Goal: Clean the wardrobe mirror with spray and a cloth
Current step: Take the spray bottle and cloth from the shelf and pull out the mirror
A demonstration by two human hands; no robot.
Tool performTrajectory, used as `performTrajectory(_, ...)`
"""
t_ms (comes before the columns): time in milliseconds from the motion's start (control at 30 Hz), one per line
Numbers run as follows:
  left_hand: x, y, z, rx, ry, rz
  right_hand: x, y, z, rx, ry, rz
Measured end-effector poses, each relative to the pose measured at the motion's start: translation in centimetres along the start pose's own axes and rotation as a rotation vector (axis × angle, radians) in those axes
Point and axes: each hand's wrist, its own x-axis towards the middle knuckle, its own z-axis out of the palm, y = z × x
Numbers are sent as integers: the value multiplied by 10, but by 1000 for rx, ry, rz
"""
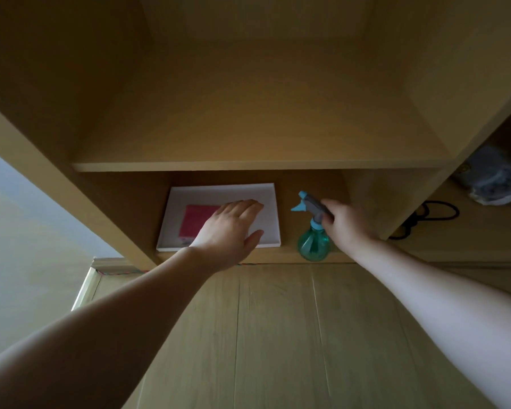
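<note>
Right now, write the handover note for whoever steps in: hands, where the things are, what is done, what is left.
Left hand: open, palm down, over the white tray, reaching toward the pink cloth that lies in it; no grip on it yet.
Right hand: closed on the neck of the spray bottle, which stands upright on the bottom shelf, right of the tray.
Done: bottle gripped, not lifted as far as the view shows.
Left: pick up the cloth, take both out, spray and wipe the mirror, which is not in view.
</note>
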Motion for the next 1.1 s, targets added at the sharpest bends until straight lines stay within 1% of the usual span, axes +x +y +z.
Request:
performTrajectory(100, -3, -1, -1, -4, -2, 11, -13, -12, 1, 17, 96, -235)
performTrajectory(200, -4, -2, -6, -25, -2, 21, -28, -35, 4, 90, 108, -468)
performTrajectory(267, -5, -1, -9, -47, -7, 36, -35, -53, 5, 133, 56, -542)
performTrajectory(367, -11, -3, -14, -59, -28, 30, -39, -72, 7, 126, 63, -636)
performTrajectory(467, -20, -10, -20, -98, -22, 3, -37, -84, 9, 152, 44, -670)
performTrajectory(667, -40, -27, -32, -121, -137, -84, -32, -103, 24, 169, -3, -752)
performTrajectory(900, -65, -50, -40, -98, -104, -144, -30, -128, 48, 221, -9, -774)
performTrajectory(967, -70, -59, -41, -73, -109, -154, -27, -133, 53, 247, -14, -757)
performTrajectory(1033, -76, -69, -42, -25, -136, -174, -21, -132, 59, 255, -17, -701)
performTrajectory(1100, -84, -79, -43, -1, -144, -188, -10, -128, 70, 199, -100, -590)
